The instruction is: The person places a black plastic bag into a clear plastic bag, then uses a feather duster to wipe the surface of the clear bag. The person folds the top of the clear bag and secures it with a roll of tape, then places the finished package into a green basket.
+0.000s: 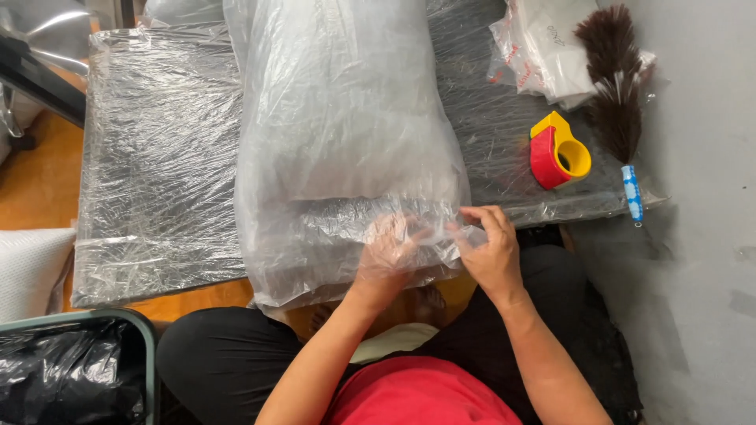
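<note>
From the head view, my left hand point(390, 252) is inside the clear plastic bag point(346, 142) on the wrapped tabletop point(157, 157), fingers spread, while my right hand point(490, 250) pinches its open edge. I judge closing the mouth needs gathering next.

Landmark: big clear plastic bag point(342, 134), lying across centre of film-wrapped low table point(157, 181).

Left of bag: bare tabletop, nothing on it; free passage for a hand.

Right of bag: narrow strip only. Red/yellow tape dispenser point(557, 151) near, feather duster point(616, 94) beyond it, small white bags point(543, 47) at far right corner.

Near end of bag: both hands occupy it, left hand point(387, 256) inside the film, right hand point(490, 248) at the edge.

Near left of bag, below table: bin w/ black liner point(75, 370).
</note>
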